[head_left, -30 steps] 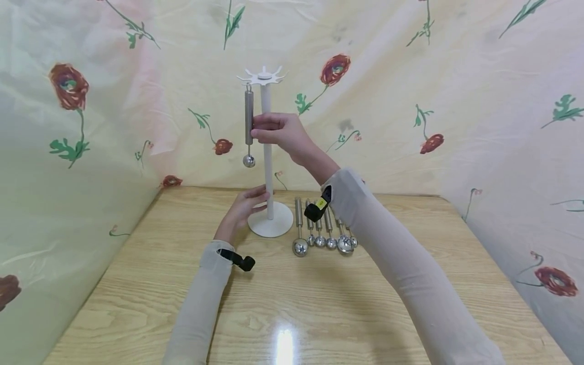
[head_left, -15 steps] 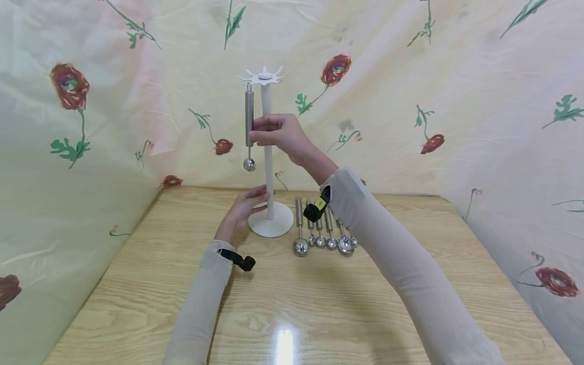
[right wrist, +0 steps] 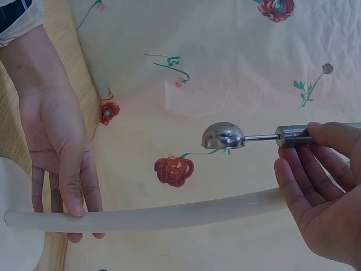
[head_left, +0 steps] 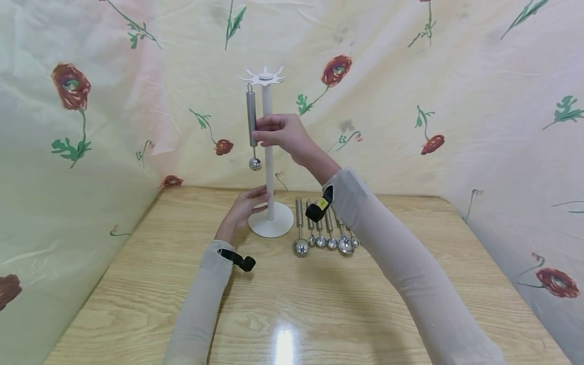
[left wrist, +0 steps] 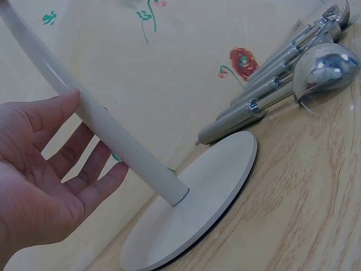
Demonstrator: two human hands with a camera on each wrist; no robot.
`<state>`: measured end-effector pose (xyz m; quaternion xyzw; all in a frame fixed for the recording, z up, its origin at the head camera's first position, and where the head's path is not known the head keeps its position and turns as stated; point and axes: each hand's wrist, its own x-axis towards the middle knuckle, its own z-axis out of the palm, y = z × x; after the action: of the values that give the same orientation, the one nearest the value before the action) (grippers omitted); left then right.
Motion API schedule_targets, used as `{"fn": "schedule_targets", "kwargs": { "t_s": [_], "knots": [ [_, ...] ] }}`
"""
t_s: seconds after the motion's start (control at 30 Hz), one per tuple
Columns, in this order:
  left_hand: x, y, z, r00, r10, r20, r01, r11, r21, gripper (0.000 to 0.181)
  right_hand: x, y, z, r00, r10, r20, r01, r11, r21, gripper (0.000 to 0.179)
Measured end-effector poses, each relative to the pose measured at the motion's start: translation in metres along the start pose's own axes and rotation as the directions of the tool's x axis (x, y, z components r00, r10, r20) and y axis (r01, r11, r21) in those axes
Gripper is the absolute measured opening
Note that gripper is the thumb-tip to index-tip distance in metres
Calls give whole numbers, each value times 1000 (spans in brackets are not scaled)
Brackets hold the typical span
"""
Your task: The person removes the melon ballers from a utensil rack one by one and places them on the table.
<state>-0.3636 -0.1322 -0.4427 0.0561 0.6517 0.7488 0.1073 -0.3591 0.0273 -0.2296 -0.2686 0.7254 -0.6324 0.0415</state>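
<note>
My left hand [head_left: 245,205] holds the white pole of a stand [left wrist: 135,155] low down, thumb on one side and fingers behind. Higher up, my right hand [head_left: 285,134] pinches the tubular handle of a small steel scoop [head_left: 252,121] between thumb and fingertips. The scoop's round bowl [right wrist: 223,135] hangs downward, left of the pole in the head view. Its wire loop overlaps a left prong of the stand's hooked top [head_left: 264,77]. The scoop leans slightly, bowl toward the pole.
Several similar steel scoops [head_left: 300,247] lie side by side on the wooden table [head_left: 255,304], right of the stand's round white base [head_left: 278,230]. My right sleeve partly covers that row. A flowered cloth [head_left: 388,101] hangs behind and along both sides.
The scoop's lower end has swung a little to the right, toward the pole, along with my right hand. My left hand and the stand have stayed put.
</note>
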Motion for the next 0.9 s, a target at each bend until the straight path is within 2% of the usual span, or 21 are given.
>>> {"fn": "schedule_targets", "kwargs": {
  "t_s": [0.43, 0.57, 0.7, 0.8, 0.9],
  "knots": [
    [-10, -7, -9, 1000, 11, -20, -11, 1000, 5, 46, 3, 2, 13, 1000, 10, 17, -10, 1000, -16, 27],
    [-13, -8, -12, 1000, -3, -29, 3, 1000, 5, 46, 4, 1, 17, 999, -1, 32, 2, 1000, -32, 26],
    [-13, -4, -14, 998, -36, -43, 35, 999, -23, 49, 4, 2, 22, 998, -30, 51, 33, 998, -54, 28],
    [-10, 2, -12, 998, -50, -32, 48, 998, -50, 54, 3, 7, 27, 998, -9, 69, 16, 995, -97, 34],
    [-6, 6, -9, 998, -67, -10, 66, 998, -23, 56, 2, 12, 32, 997, 9, 75, 0, 993, -121, 40]
  ]
}}
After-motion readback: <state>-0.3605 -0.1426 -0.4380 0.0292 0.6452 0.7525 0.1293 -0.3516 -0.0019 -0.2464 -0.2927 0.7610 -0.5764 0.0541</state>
